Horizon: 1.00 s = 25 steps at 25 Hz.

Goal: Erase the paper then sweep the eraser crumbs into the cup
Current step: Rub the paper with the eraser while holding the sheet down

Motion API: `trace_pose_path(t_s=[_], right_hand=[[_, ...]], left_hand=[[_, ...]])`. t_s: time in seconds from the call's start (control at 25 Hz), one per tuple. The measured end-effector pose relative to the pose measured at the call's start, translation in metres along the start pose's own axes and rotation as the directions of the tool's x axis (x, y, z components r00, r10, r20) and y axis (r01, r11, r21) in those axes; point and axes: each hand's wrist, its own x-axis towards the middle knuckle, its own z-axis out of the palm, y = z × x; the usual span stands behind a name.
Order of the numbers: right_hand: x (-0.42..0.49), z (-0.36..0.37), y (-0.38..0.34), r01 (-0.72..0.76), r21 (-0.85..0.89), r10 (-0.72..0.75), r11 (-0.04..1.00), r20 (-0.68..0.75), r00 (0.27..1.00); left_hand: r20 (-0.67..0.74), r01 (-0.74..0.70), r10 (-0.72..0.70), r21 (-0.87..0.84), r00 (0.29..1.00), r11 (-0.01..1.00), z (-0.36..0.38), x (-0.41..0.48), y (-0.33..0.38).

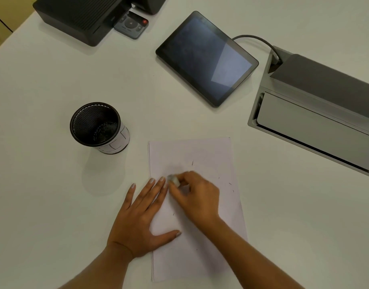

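A white sheet of paper (200,155) lies on the white table, near the front edge. My left hand (140,217) rests flat on its left edge, fingers spread, pinning it down. My right hand (197,195) is shut on a small white eraser (174,180), pressed onto the paper's middle and blurred by motion. Several thin dark eraser crumbs (230,183) lie scattered on the sheet's right side. A black mesh cup (98,126) stands upright to the paper's upper left, apart from it.
A dark tablet (206,57) lies behind the paper with a cable running right. An open grey cable box (317,113) is sunk into the table at the right. A black device (79,17) and a remote (131,25) sit far back left.
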Motion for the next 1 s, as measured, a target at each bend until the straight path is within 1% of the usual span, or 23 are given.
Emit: trace_pose_path(t_s=[0.04, 0.12, 0.16, 0.2, 0.24, 0.28, 0.32, 0.36, 0.4, 0.44, 0.48, 0.52, 0.56, 0.6, 0.64, 0.68, 0.72, 0.76, 0.8, 0.84, 0.88, 0.96, 1.0], right_hand=[[0.014, -0.008, 0.005, -0.052, -0.003, 0.052, 0.999, -0.009, 0.999], [0.053, -0.029, 0.017, -0.228, -0.012, 0.226, 0.973, -0.108, 0.968], [0.065, -0.035, 0.019, -0.284, 0.021, 0.284, 0.959, -0.156, 0.946], [0.067, -0.034, 0.020, -0.298, 0.055, 0.303, 0.953, -0.182, 0.935], [0.061, -0.027, 0.014, -0.285, 0.075, 0.294, 0.955, -0.169, 0.941], [0.045, -0.014, 0.004, -0.230, 0.070, 0.237, 0.971, -0.131, 0.963], [0.025, -0.003, -0.007, -0.128, 0.043, 0.131, 0.991, -0.075, 0.989], [0.013, 0.003, -0.012, -0.039, -0.001, 0.039, 0.999, -0.029, 0.999], [0.015, 0.001, -0.009, -0.006, -0.035, 0.005, 0.999, -0.021, 1.000], [0.027, -0.007, 0.001, -0.049, -0.065, 0.047, 0.997, -0.042, 0.998], [0.044, -0.020, 0.011, -0.149, -0.072, 0.143, 0.986, -0.080, 0.987], [0.059, -0.035, 0.020, -0.252, -0.063, 0.240, 0.966, -0.157, 0.958], [0.069, -0.045, 0.027, -0.319, -0.024, 0.305, 0.947, -0.234, 0.923], [0.071, -0.047, 0.033, -0.339, 0.014, 0.330, 0.941, -0.271, 0.904], [0.064, -0.041, 0.029, -0.328, 0.035, 0.326, 0.944, -0.248, 0.912], [0.049, -0.029, 0.019, -0.284, 0.027, 0.284, 0.958, -0.178, 0.942], [0.027, -0.016, 0.005, -0.180, 0.008, 0.180, 0.984, -0.096, 0.979], [0.007, -0.005, -0.004, -0.060, -0.030, 0.059, 0.998, -0.028, 0.998], [0.001, -0.002, -0.004, 0.019, -0.078, -0.020, 0.997, -0.007, 1.000], [0.011, -0.009, 0.002, 0.027, -0.102, -0.028, 0.994, -0.017, 0.999], [0.030, -0.019, 0.009, -0.050, -0.116, 0.046, 0.992, -0.041, 0.998], [0.063, -0.039, 0.021, -0.244, -0.095, 0.229, 0.965, -0.147, 0.962], [0.067, -0.039, 0.024, -0.275, -0.053, 0.262, 0.960, -0.177, 0.949]], left_hand=[[-0.001, -0.002, 0.002, 0.003, 1.000, 1.000, 0.000, 0.000, 0.000], [0.004, -0.011, 0.011, 0.019, 1.000, 1.000, 0.001, -0.001, -0.001], [0.005, -0.014, 0.014, 0.024, 1.000, 1.000, 0.001, -0.001, -0.001], [0.001, -0.014, 0.014, 0.025, 1.000, 1.000, 0.001, -0.001, -0.001], [-0.005, -0.014, 0.014, 0.022, 1.000, 1.000, 0.001, -0.001, -0.001], [-0.007, -0.011, 0.011, 0.015, 1.000, 1.000, 0.001, -0.001, 0.000], [-0.009, -0.008, 0.008, 0.006, 1.000, 1.000, 0.001, -0.001, 0.000], [-0.011, -0.007, 0.007, 0.002, 1.000, 1.000, 0.001, -0.001, 0.000], [-0.012, -0.010, 0.010, 0.007, 1.000, 1.000, 0.001, 0.000, 0.000], [-0.011, -0.014, 0.014, 0.013, 1.000, 1.000, 0.001, 0.000, 0.000], [-0.009, -0.013, 0.013, 0.016, 1.000, 1.000, 0.001, -0.001, 0.000], [-0.006, -0.010, 0.010, 0.015, 1.000, 1.000, 0.001, -0.001, 0.000], [-0.004, -0.010, 0.010, 0.017, 1.000, 1.000, 0.000, -0.001, 0.000], [-0.004, -0.010, 0.010, 0.020, 1.000, 1.000, 0.000, -0.001, 0.000], [-0.005, -0.009, 0.009, 0.022, 1.000, 1.000, 0.000, -0.001, 0.000], [-0.006, -0.006, 0.006, 0.021, 1.000, 1.000, 0.001, -0.001, 0.000], [-0.007, -0.003, 0.003, 0.019, 1.000, 1.000, 0.001, -0.001, 0.000], [-0.006, -0.003, 0.003, 0.018, 1.000, 1.000, 0.001, -0.001, 0.000], [-0.005, -0.005, 0.005, 0.020, 1.000, 1.000, 0.001, -0.001, 0.000], [-0.006, -0.006, 0.006, 0.020, 1.000, 1.000, 0.001, -0.001, 0.000], [-0.010, -0.006, 0.006, 0.019, 1.000, 1.000, 0.001, -0.001, 0.000], [-0.018, -0.010, 0.010, 0.018, 1.000, 1.000, 0.001, -0.001, 0.000], [-0.021, -0.011, 0.011, 0.018, 1.000, 1.000, 0.001, -0.002, 0.000]])
